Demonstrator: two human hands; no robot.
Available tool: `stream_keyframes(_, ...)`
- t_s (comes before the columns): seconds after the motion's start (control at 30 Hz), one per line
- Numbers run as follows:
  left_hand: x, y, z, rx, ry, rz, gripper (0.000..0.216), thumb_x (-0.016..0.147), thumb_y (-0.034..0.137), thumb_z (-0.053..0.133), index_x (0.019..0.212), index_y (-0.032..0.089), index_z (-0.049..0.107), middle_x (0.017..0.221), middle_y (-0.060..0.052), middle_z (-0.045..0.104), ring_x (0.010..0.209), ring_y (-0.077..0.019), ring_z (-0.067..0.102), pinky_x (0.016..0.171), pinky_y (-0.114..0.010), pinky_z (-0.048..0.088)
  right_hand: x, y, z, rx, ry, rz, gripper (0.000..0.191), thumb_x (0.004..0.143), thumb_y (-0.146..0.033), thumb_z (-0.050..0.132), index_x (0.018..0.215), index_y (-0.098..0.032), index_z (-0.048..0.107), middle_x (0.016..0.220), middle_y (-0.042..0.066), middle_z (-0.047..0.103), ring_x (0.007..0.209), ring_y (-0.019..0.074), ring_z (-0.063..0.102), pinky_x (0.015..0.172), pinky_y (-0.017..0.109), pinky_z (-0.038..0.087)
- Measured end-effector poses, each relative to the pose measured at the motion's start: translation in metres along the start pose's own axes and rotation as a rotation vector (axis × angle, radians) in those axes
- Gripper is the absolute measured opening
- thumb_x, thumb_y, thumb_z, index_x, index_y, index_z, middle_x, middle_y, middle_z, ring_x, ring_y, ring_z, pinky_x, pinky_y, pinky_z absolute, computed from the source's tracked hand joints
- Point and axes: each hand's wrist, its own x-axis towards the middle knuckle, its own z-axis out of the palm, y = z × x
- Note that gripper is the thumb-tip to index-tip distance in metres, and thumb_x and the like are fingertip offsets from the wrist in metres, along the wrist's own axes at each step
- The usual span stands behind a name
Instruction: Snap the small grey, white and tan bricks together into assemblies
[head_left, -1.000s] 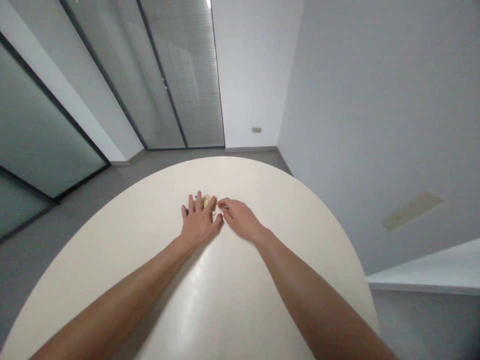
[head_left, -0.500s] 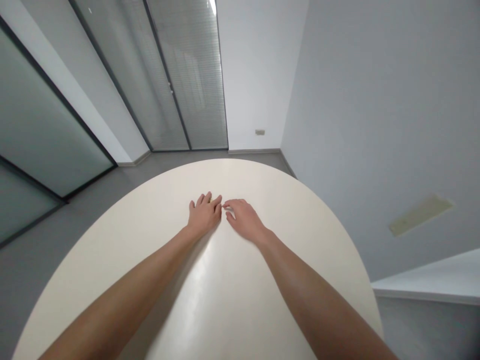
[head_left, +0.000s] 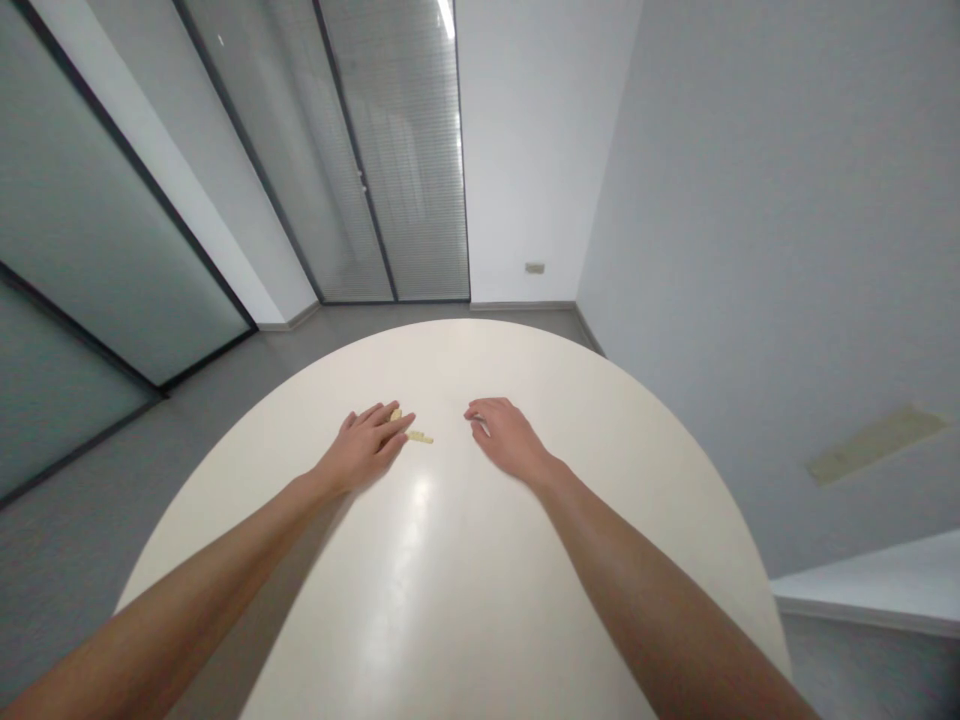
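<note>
My left hand (head_left: 364, 448) lies low on the cream round table (head_left: 465, 370), its fingers pointing right. A small pale-yellow stick-shaped piece (head_left: 418, 437) sits just past its fingertips, and another yellowish bit (head_left: 395, 414) shows at the tip of the upper fingers. My right hand (head_left: 506, 438) rests on the table with its fingers curled down. A small whitish sliver (head_left: 480, 428) shows under its fingertips, but it is too small to tell what it is or whether it is held.
The table's curved far edge lies beyond the hands. Past it are a grey floor (head_left: 517, 313), frosted glass panels with blinds (head_left: 397, 150) to the left, and a grey wall (head_left: 712, 200) to the right. A white ledge (head_left: 877, 585) shows at lower right.
My hands have drawn apart, the left moving left and the right moving right. The yellowish pieces they covered now show between them. The view has turned slightly.
</note>
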Motion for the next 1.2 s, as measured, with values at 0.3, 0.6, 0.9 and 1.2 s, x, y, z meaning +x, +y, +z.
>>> stream_keyframes(0.3, 0.011, 0.006, 0.005, -0.056, 0.022, -0.081, 0.061, 0.099, 0.059, 0.032, 0.149, 0.027, 0.046, 0.162, -0.009, 0.037, 0.152, -0.0308, 0.027, 0.121, -0.061, 0.017, 0.0, 0.0, -0.001, -0.005, 0.004, -0.008, 0.02, 0.095, -0.014, 0.054, 0.107, -0.018, 0.069, 0.115, 0.008, 0.072, 0.111, 0.0227, 0.061, 0.102, 0.039, 0.045)
stream_keyframes(0.6, 0.025, 0.064, 0.009, 0.001, 0.043, -0.128, 0.07, 0.094, 0.068, 0.038, 0.151, 0.028, 0.044, 0.164, -0.014, 0.032, 0.149, -0.0474, 0.025, 0.112, -0.074, 0.019, -0.001, -0.002, -0.004, 0.009, 0.003, -0.002, 0.021, 0.095, -0.014, 0.054, 0.108, -0.018, 0.069, 0.114, 0.008, 0.072, 0.113, 0.0224, 0.06, 0.103, 0.04, 0.044)
stream_keyframes(0.9, 0.017, 0.015, 0.009, -0.02, 0.017, -0.03, 0.055, 0.104, 0.044, 0.024, 0.154, 0.028, 0.041, 0.165, -0.006, 0.033, 0.153, -0.0296, 0.026, 0.12, -0.059, 0.024, -0.001, -0.003, -0.004, 0.019, -0.014, 0.009, 0.021, 0.095, -0.014, 0.053, 0.108, -0.019, 0.069, 0.115, 0.008, 0.072, 0.113, 0.0227, 0.06, 0.103, 0.04, 0.044)
stream_keyframes(1.2, 0.027, -0.042, 0.005, -0.09, 0.078, -0.097, 0.055, 0.103, 0.046, 0.024, 0.142, 0.025, 0.057, 0.158, -0.008, 0.046, 0.148, -0.0273, 0.036, 0.121, -0.058, 0.024, -0.001, -0.002, -0.003, 0.017, -0.005, 0.003, 0.021, 0.095, -0.014, 0.053, 0.107, -0.018, 0.069, 0.114, 0.008, 0.072, 0.111, 0.0226, 0.06, 0.102, 0.039, 0.045)
